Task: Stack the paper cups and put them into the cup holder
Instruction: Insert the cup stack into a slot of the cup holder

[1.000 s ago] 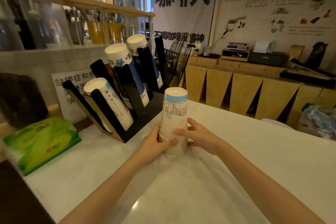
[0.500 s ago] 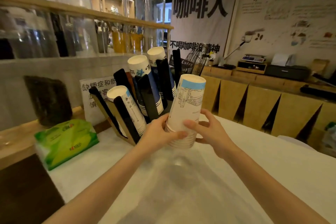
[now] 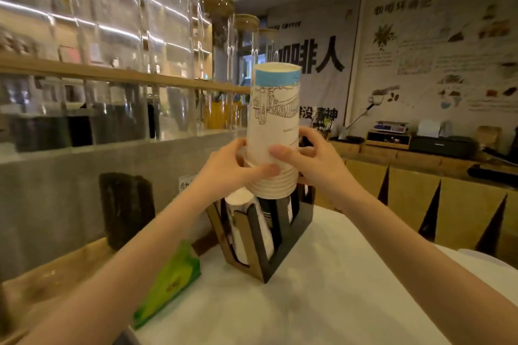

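A stack of white paper cups (image 3: 273,120), upside down with a blue band and a line drawing, hangs in the air above the cup holder. My left hand (image 3: 232,165) grips its lower left side and my right hand (image 3: 308,161) grips its lower right side, near the nested rims. The black and wood cup holder (image 3: 260,244) stands on the white counter right below the stack. It holds slanted rows of cups (image 3: 241,204), mostly hidden behind my hands and the stack.
A green tissue pack (image 3: 171,280) lies left of the holder. A dark bag (image 3: 126,207) leans on the grey wall at left. Tall glass jars (image 3: 168,45) stand on a wooden shelf above. Wooden counters (image 3: 420,187) run along the right.
Both hands have lifted the cup stack off the counter and carried it up and over the holder. The view has swung upward and closer to the holder.
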Demonstrator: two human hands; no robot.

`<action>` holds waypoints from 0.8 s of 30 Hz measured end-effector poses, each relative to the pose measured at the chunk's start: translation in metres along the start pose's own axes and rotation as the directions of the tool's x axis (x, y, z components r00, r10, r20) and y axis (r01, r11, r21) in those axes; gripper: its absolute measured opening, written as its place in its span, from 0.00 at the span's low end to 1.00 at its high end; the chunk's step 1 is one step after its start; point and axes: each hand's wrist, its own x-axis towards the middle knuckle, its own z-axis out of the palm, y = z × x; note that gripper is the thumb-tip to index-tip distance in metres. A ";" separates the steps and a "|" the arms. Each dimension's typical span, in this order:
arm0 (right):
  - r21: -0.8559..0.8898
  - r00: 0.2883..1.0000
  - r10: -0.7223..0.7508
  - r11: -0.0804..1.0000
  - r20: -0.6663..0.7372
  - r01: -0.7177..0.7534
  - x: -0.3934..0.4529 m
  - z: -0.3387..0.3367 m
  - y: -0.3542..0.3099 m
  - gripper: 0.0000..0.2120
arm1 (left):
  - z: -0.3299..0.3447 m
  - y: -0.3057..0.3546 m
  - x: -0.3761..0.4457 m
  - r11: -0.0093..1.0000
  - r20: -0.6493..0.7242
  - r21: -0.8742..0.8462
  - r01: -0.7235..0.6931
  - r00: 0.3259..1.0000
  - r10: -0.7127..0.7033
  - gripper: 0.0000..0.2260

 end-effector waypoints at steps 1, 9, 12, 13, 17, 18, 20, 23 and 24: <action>-0.025 1.000 -0.013 1.000 0.003 0.013 0.003 0.009 0.000 0.25 | -0.009 -0.006 0.001 1.000 0.014 0.001 -0.014 1.000 0.014 0.35; -0.084 0.999 -0.012 0.996 -0.029 0.010 0.010 0.059 0.012 0.32 | -0.039 -0.052 0.008 0.999 0.096 0.002 -0.049 0.994 0.049 0.35; -0.095 0.999 -0.006 0.995 -0.035 0.003 0.010 0.069 0.019 0.31 | -0.039 -0.066 0.010 1.000 0.119 -0.016 -0.026 0.993 0.028 0.35; -0.103 0.999 -0.004 0.995 -0.033 0.000 0.009 0.071 0.020 0.32 | -0.038 -0.070 0.011 1.000 0.126 -0.017 -0.018 0.992 0.020 0.36; -0.136 1.000 0.024 0.991 0.015 -0.022 0.004 0.079 0.026 0.33 | -0.035 -0.081 0.010 0.999 0.168 -0.040 0.014 0.986 -0.007 0.32; -0.150 0.999 0.038 0.988 0.023 -0.034 0.002 0.081 0.029 0.33 | -0.034 -0.084 0.010 1.000 0.185 -0.025 0.016 0.983 -0.011 0.30; -0.165 0.996 0.086 0.983 0.019 -0.082 0.000 0.086 0.037 0.34 | -0.031 -0.092 0.010 0.999 0.206 0.013 0.036 0.978 -0.038 0.29; -0.088 0.983 0.178 0.981 0.030 -0.175 -0.002 0.090 0.051 0.31 | -0.025 -0.100 0.009 0.997 0.240 0.067 0.050 0.969 -0.065 0.32; -0.052 0.978 0.209 0.977 0.030 -0.207 -0.003 0.092 0.057 0.28 | -0.024 -0.101 0.010 0.996 0.245 0.078 0.050 0.967 -0.068 0.32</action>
